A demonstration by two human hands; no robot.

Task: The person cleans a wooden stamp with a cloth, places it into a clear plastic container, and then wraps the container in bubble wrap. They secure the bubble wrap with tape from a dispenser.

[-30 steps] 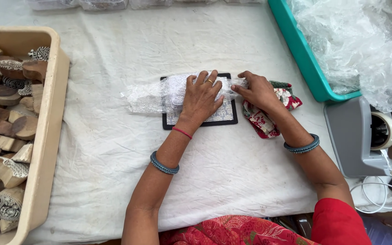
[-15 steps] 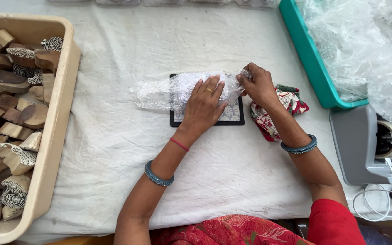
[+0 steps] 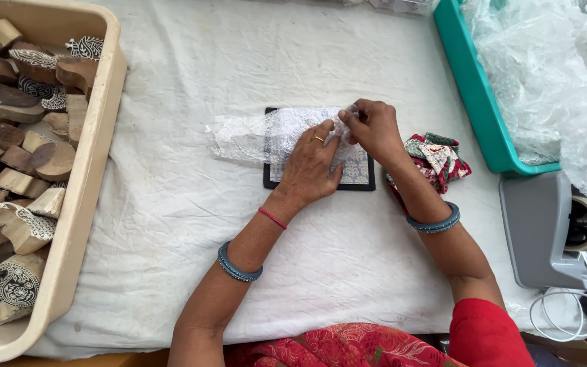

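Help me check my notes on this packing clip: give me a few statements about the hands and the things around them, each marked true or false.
1. The left hand lies flat on the bubble wrap over the black-edged tile. True.
2. The right hand rests on the tape dispenser. False: it pinches the wrap's edge at the tile's upper right, well away from the dispenser.
3. The beige bin on the left holds carved wooden blocks. True.
4. The teal bin is full of wooden blocks. False: it holds clear plastic sheeting.
5. A patterned cloth bundle lies by the right wrist. True.
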